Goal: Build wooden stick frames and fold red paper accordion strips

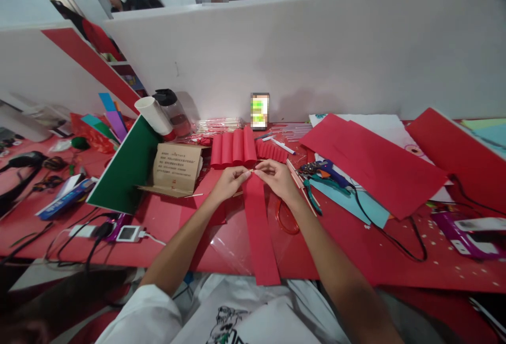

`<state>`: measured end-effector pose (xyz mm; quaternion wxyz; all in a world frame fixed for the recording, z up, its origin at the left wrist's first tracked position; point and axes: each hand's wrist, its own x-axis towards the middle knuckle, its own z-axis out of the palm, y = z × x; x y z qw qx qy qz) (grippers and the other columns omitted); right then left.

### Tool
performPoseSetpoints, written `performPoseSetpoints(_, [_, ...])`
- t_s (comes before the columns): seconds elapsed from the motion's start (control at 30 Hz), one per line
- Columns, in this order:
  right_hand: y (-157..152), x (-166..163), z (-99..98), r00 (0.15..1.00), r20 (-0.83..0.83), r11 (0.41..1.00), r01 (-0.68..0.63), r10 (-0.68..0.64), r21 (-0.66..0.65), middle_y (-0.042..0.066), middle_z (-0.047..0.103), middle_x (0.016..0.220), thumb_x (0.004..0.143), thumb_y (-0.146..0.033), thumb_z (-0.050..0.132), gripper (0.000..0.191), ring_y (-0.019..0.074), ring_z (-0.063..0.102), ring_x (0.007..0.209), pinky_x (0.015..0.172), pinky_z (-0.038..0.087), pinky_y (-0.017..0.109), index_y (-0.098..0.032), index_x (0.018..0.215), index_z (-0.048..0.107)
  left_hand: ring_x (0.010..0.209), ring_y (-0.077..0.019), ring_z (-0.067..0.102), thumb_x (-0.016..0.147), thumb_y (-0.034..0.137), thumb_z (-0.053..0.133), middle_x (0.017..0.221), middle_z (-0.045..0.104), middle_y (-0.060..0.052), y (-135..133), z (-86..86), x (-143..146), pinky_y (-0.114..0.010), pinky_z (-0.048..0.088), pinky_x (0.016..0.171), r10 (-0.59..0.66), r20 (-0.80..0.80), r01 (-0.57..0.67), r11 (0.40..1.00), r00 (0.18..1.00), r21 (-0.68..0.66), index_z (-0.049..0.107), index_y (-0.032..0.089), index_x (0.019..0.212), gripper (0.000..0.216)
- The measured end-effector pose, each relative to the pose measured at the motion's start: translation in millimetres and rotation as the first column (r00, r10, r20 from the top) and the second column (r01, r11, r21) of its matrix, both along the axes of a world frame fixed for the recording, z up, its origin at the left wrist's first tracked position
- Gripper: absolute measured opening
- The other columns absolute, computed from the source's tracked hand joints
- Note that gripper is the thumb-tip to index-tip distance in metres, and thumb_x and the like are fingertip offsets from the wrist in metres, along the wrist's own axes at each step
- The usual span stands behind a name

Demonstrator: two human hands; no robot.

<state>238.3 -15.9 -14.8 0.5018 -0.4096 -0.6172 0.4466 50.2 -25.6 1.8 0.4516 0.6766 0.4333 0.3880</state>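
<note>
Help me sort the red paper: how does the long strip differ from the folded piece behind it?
The strip lies flat; the folded piece is creased into ridges. The strip is narrow and overhangs the table edge; the folded piece is wider. Left hand and right hand pinch the strip's far end, not the folded piece. Both are red paper.

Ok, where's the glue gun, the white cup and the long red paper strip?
glue gun (330, 167): head view, on its blue body.
white cup (152, 112): head view, on its side wall.
red paper strip (260, 228): head view, on its middle.
</note>
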Motion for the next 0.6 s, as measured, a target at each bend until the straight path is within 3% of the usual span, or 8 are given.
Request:
performPoseSetpoints(0.2, [1.7,1.7,-1.1,1.000,0.006,1.000,0.015,-0.015,0.009,0.006,0.072,0.087,0.081,-0.037,0.069,0.019,0.0191,0.069,0.079,0.070,0.054,0.031,-0.020,0.089,0.067,0.061,-0.0110,0.041,0.090,0.052,0.055,0.064,0.048,0.002,1.3,-0.3,0.4,-0.024,0.033,0.059,0.002,0.015,-0.002,1.000,1.000,-0.010,0.059,0.015,0.072,0.042])
performPoseSetpoints(0.33, [-0.8,1.3,2.6,1.000,0.027,1.000,0.013,-0.014,0.015,0.005,0.072,0.089,0.080,-0.037,0.071,0.019,0.0182,0.068,0.077,0.067,0.053,0.029,-0.021,0.090,0.065,0.064,-0.0123,0.047,0.087,0.053,0.060,0.069,0.058,0.000,0.6,0.3,2.3,-0.025,0.037,0.062,-0.008,-0.005,0.008,1.000,1.000,0.015,0.064,0.014,0.077,0.040])
performPoseSetpoints(0.47, [-3.6,-0.6,6.4,1.000,0.025,1.000,-0.004,0.004,0.022,0.005,0.071,0.090,0.081,-0.036,0.070,0.019,0.0179,0.068,0.078,0.070,0.054,0.030,-0.020,0.091,0.065,0.066,-0.0128,0.052,0.087,0.048,0.064,0.073,0.063,-0.002,-0.7,-0.2,3.9,-0.025,0.038,0.064,0.025,-0.027,-0.024,0.998,0.999,0.053,0.068,0.013,0.082,0.035])
performPoseSetpoints(0.6, [-5.4,-2.2,8.2,0.999,0.043,0.999,-0.007,0.006,0.040,0.004,0.070,0.089,0.083,-0.034,0.068,0.017,0.0178,0.068,0.079,0.072,0.053,0.030,-0.021,0.091,0.064,0.061,-0.0108,0.047,0.087,0.049,0.065,0.067,0.059,0.000,-0.4,-1.4,1.6,-0.024,0.036,0.059,0.037,-0.026,-0.035,0.998,0.999,0.056,0.064,0.014,0.075,0.037])
